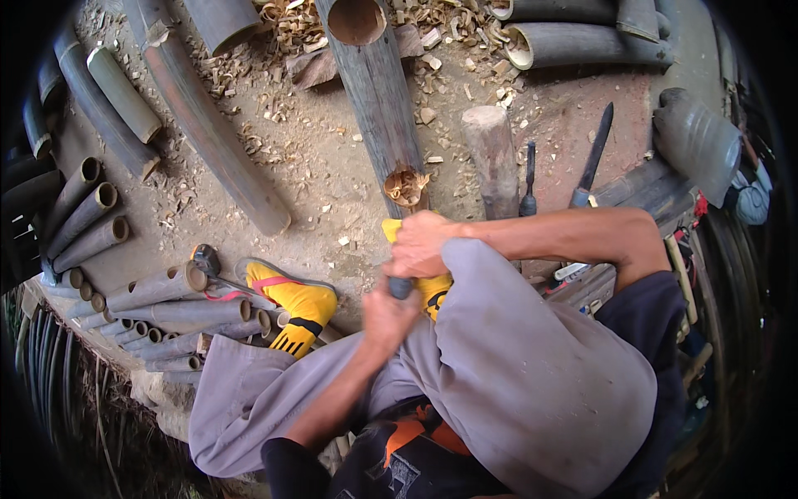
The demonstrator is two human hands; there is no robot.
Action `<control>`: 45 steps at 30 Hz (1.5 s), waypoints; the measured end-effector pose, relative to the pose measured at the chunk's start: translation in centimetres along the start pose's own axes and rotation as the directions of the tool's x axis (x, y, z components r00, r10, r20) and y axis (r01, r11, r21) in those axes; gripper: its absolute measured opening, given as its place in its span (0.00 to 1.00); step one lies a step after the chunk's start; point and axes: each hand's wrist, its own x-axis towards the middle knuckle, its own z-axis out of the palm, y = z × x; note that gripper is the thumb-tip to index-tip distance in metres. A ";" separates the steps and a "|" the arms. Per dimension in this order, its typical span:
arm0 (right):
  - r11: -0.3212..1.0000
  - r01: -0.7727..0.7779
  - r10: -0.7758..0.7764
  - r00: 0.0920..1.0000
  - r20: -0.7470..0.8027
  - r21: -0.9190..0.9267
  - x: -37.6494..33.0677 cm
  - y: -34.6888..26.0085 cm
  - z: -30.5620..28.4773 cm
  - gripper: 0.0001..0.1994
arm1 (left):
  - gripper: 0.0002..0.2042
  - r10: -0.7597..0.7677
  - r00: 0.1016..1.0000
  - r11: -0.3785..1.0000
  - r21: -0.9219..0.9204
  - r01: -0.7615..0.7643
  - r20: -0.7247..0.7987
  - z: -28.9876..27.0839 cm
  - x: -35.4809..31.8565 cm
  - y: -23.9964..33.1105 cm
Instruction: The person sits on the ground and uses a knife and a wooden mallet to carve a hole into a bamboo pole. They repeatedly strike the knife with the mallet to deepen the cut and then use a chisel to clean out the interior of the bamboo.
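A thick grey bamboo pole [378, 100] lies lengthwise before me, with round openings cut in its upper side. Curled shavings [406, 187] fill the nearer opening. Just below that opening, my right hand [422, 243] is closed in a fist at the pole's near end. The dark handle [401, 288] of a tool shows between my hands, its working end hidden. My left hand [389, 318], slightly blurred, is closed around the handle lower down. Beside the pole, my feet wear yellow socks [303, 308]; the right one is mostly covered by my hand and trouser leg.
A wooden mallet-like log [492, 162], a dark-handled chisel [529, 179] and a long blade [597, 154] lie right. Cut bamboo tubes [183, 312] are piled left, near a tape measure [204, 259]. A plastic bottle [697, 133] lies far right; shavings [291, 25] cover the ground.
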 end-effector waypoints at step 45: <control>0.514 -0.642 0.251 0.747 -0.616 -0.569 -6.7 -3.2 -4.9 0.12 | 0.15 0.657 0.742 -0.313 -0.847 0.429 0.134 4.2 9.4 7.2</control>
